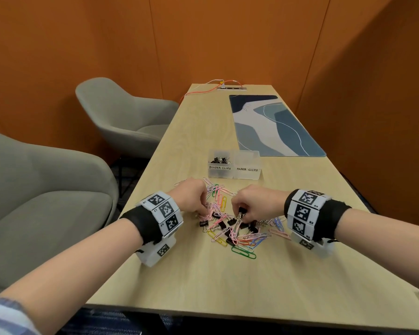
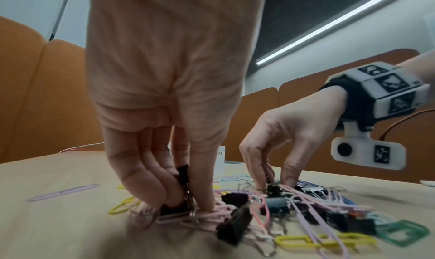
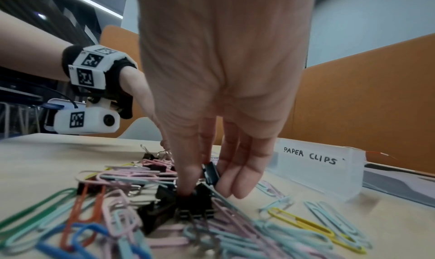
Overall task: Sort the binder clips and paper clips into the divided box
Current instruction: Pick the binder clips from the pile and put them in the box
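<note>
Binder clips are being pinched out of a mixed pile by both hands.

A black binder clip [image 2: 182,177] is pinched by the left hand [image 1: 191,195]; another binder clip [image 3: 210,172] is pinched by the right hand [image 1: 254,201]. The pile [image 1: 237,233] lies on the table [image 1: 203,281], with the divided box [image 1: 234,166] at 12 o'clock from it, binder clips already in its left compartment.

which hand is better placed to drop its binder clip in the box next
Left, narrowly. Both hands already pinch a black binder clip: the left hand holds one, the right hand another. The BINDER CLIPS compartment is the box's left half, nearer the left hand.
</note>
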A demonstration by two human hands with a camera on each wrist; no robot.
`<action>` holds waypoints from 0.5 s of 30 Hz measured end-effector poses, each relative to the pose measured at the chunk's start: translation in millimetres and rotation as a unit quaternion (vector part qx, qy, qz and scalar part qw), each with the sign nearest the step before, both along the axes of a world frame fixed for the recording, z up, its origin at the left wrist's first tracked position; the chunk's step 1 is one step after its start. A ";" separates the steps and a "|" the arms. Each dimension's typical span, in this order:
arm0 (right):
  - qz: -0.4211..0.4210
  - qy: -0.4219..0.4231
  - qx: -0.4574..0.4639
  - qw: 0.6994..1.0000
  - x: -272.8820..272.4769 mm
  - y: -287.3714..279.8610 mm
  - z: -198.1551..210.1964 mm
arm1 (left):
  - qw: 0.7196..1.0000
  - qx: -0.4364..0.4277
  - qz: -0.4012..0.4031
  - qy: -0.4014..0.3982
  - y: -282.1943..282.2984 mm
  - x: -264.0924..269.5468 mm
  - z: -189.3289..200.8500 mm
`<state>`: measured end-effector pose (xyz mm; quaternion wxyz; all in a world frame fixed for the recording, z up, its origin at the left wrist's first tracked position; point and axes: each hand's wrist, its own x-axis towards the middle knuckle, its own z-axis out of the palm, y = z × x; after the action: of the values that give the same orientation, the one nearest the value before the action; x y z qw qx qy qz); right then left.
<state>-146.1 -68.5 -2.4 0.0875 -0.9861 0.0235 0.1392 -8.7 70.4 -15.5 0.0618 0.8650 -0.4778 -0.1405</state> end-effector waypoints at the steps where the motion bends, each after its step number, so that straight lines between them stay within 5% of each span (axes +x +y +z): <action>1: 0.000 0.004 0.001 1.000 1.1 -0.8 0.3 | 1.000 -0.002 0.004 0.005 -0.7 0.8 -0.3; 15: -0.072 0.025 0.092 0.993 15.1 -20.5 -0.9 | 0.998 -0.017 0.049 0.040 0.4 2.6 -2.2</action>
<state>-131.0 -89.0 -3.4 0.1874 -0.9657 0.0840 0.1591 -6.1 70.8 -17.7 0.1027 0.8797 -0.4343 -0.1641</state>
